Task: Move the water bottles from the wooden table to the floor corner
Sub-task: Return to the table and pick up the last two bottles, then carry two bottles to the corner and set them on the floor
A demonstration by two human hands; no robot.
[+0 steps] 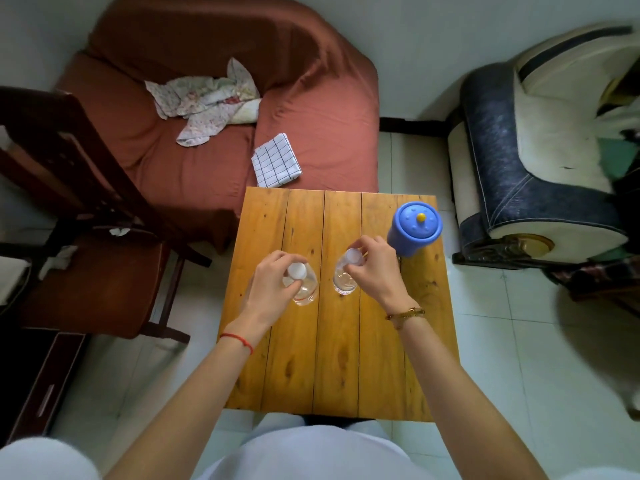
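Two clear water bottles with white caps stand upright on the wooden table (346, 358), seen from above. My left hand (273, 289) grips the neck of the left bottle (306, 289) just under its cap. The fingers of my right hand (375, 268) close around the top of the right bottle (343, 282). Both bottle bases look to rest on the tabletop. A blue lidded jug (414, 230) stands at the table's far right corner.
A rust-red sofa (311, 98) with a crumpled cloth and a checked towel (275, 161) lies beyond the table. A dark wooden chair (86, 271) stands left, a blue-and-cream armchair (536, 150) right. Pale tiled floor (502, 341) surrounds the table.
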